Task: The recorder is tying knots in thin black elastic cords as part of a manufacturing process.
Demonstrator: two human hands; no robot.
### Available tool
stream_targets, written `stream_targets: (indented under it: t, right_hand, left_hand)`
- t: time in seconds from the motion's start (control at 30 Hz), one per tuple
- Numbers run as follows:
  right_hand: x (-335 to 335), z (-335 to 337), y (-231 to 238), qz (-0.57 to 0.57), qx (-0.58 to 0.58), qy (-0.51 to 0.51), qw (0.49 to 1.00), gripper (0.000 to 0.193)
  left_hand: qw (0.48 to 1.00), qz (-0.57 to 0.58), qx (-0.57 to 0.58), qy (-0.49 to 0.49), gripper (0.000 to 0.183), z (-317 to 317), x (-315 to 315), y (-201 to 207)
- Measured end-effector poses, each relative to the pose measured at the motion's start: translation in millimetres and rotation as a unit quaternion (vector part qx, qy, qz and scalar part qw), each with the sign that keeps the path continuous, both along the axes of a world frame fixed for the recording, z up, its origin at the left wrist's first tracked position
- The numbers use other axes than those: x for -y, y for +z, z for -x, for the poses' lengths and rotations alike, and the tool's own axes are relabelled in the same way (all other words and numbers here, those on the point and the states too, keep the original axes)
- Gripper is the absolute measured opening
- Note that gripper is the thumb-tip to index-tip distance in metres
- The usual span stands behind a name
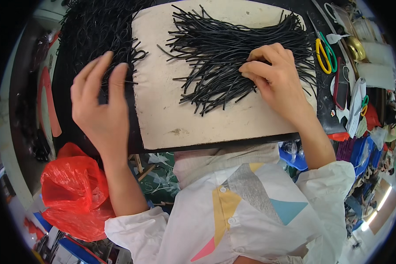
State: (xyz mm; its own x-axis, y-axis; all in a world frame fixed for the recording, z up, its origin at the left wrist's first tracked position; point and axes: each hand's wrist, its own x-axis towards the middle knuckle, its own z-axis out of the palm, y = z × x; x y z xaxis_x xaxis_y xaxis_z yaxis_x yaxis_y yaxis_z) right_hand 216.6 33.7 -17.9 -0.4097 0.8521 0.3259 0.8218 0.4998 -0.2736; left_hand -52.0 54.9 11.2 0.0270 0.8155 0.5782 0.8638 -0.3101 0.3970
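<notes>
First, nearest the body, comes a white button-front shirt with yellow, grey, teal and pink patches. To the left, below the near left corner of the bench, sits a crumpled red plastic bag; to the right, below the near edge, part of a blue tray shows.

On the black bench lies a cream board with rounded corners, its near part bare and stained. Off the board's left edge, the left hand is raised with thumb and fingers well apart, slightly blurred; whether it touches the cords behind it cannot be told. The right hand reaches over the board's right half, fingers bent and drawn together at the bundle of black cords; whether they clamp a strand is hidden.

That bundle spreads across the far half of the board, its loose ends fanned toward the left, some strands passing the right edge. Just beyond that edge, on the bench, lie scissors with one yellow and one green handle, blades pointing to the far side. Toward the bench's far left corner, a tangled heap of black cords reaches the board's left edge.
</notes>
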Motion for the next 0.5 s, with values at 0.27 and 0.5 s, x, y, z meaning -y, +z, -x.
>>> stream_targets:
  t: [0.27,0.5]
  right_hand:
    - [-13,12,0,-0.038,-0.050,0.001,0.998,0.009]
    - [-26,21,-10,-0.048,-0.051,0.023,0.997,0.009]
  left_hand:
    - [0.977,0.009,-0.068,-0.202,0.023,-54,4,-13]
    - [0.959,0.021,-0.168,-0.226,0.027,-64,-19,-28]
